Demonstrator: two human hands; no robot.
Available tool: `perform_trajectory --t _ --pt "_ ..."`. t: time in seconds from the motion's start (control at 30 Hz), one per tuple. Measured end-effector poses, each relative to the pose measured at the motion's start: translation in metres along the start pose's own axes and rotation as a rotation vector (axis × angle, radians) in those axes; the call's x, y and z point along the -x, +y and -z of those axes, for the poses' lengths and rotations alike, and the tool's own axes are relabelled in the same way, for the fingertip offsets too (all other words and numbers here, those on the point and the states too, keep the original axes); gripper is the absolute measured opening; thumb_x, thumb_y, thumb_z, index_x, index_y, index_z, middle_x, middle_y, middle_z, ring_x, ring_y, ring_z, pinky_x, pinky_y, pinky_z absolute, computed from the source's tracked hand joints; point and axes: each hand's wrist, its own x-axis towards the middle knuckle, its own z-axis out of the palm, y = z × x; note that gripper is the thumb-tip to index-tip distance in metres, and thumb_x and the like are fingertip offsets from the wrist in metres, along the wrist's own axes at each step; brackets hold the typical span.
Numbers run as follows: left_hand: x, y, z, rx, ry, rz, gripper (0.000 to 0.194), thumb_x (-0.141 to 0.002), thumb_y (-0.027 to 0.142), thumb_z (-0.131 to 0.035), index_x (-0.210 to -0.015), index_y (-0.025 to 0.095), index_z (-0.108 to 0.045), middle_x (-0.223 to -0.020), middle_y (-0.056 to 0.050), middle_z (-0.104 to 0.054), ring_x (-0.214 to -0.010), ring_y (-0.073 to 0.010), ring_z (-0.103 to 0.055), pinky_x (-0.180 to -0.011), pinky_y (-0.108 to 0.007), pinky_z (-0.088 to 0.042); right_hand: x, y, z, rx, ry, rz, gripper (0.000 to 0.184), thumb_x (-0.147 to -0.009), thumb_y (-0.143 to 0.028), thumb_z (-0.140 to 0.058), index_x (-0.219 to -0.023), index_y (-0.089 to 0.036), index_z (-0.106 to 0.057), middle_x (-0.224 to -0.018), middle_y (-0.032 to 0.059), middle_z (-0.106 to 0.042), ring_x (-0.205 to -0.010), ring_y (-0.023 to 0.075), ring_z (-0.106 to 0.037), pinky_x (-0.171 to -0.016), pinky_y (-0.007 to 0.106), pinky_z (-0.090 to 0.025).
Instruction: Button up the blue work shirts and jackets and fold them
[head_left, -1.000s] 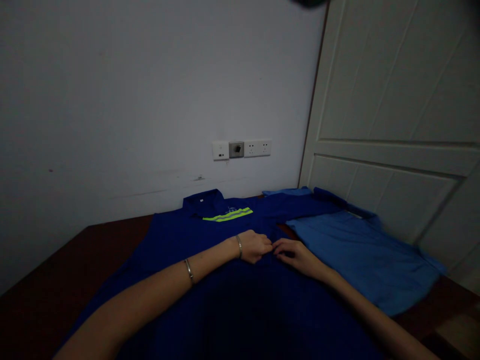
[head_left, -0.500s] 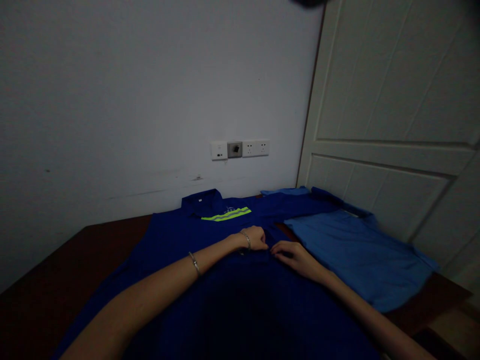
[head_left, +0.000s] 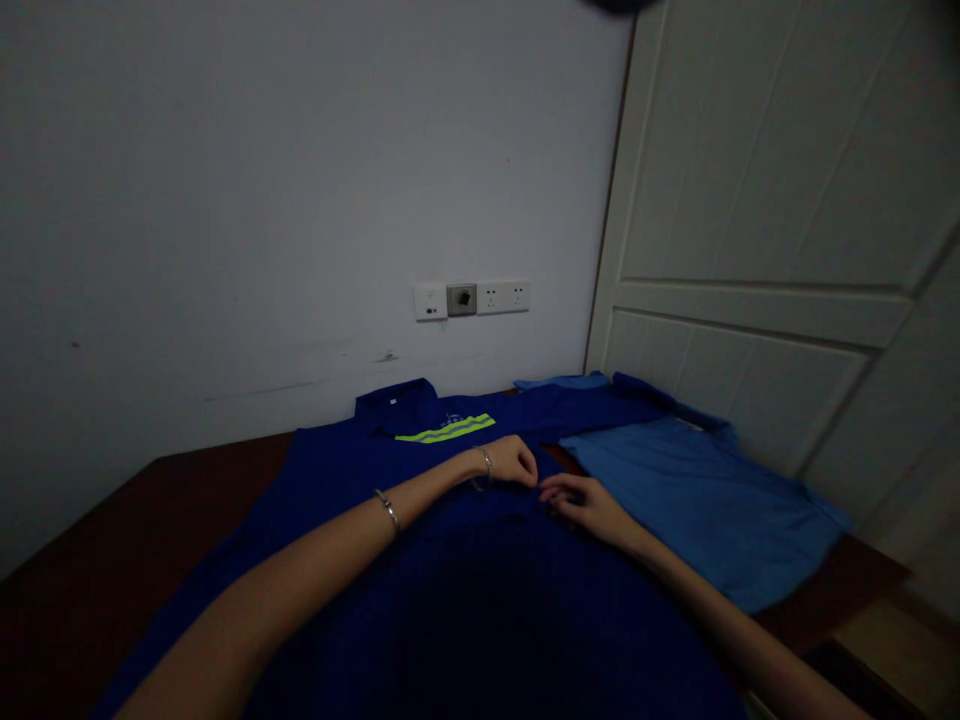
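Head view shows our big dark blue shirt nearest us, spread flat on the dark red surface. We have two shiny bands on our left arm. Our left hand is over the middle of the shirt, fingers curled in together, but we cannot tell if cloth is pinched in them. Our right hand is just beside it, fingers bent, and we cannot tell if its tips meet. To our right we see a light blue shirt, partly under a dark blue sleeve. Farther up are a yellow-green and gray stripe and the collar. Behind, we see wall sockets and a white door.
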Motion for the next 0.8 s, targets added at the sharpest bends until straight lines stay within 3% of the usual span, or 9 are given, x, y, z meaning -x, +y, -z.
perform_trajectory --t 0.13,0.4,0.53,0.8 --pt "0.003 0.0 0.002 0.052 -0.022 -0.074 0.015 -0.065 0.017 -0.061 -0.076 0.013 -0.07 -0.067 0.001 -0.062 -0.061 -0.007 -0.05 -0.055 -0.015 -0.035 -0.004 0.001 -0.002 -0.077 -0.054 -0.041 0.04 -0.078 -0.039 -0.046 -0.108 -0.016 -0.055 -0.086 0.0059 -0.059 -0.064 0.0113 -0.053 -0.044 0.02 -0.042" --pt "0.005 0.007 0.004 -0.043 0.005 -0.103 0.013 -0.067 0.017 -0.062 -0.077 0.013 -0.069 -0.069 0.001 -0.058 -0.063 -0.0072 -0.049 -0.056 -0.016 -0.034 -0.012 -0.001 -0.003 -0.002 -0.086 -0.021 0.029 -0.075 -0.042 -0.053 -0.081 -0.015 -0.06 -0.06 -0.0014 -0.05 -0.051 0.0073 -0.046 -0.041 0.017 -0.039" --pt "0.008 0.008 0.004 -0.08 0.024 -0.102 0.012 -0.07 0.018 -0.061 -0.078 0.015 -0.069 -0.072 0.001 -0.057 -0.065 -0.0072 -0.048 -0.057 -0.016 -0.035 -0.015 -0.002 -0.001 -0.018 -0.06 -0.037 0.032 -0.072 -0.042 -0.056 -0.089 -0.016 -0.059 -0.061 -0.0022 -0.052 -0.049 0.0066 -0.045 -0.039 0.017 -0.038" --pt "0.006 0.005 0.001 -0.126 0.041 -0.172 0.013 -0.072 0.022 -0.063 -0.082 0.015 -0.068 -0.077 0.0 -0.056 -0.072 -0.0082 -0.048 -0.064 -0.016 -0.035 -0.025 0.008 0.002 -0.159 -0.202 -0.077 0.029 -0.07 -0.042 -0.058 -0.078 -0.014 -0.056 -0.054 -0.0048 -0.049 -0.042 0.005 -0.043 -0.038 0.017 -0.036"
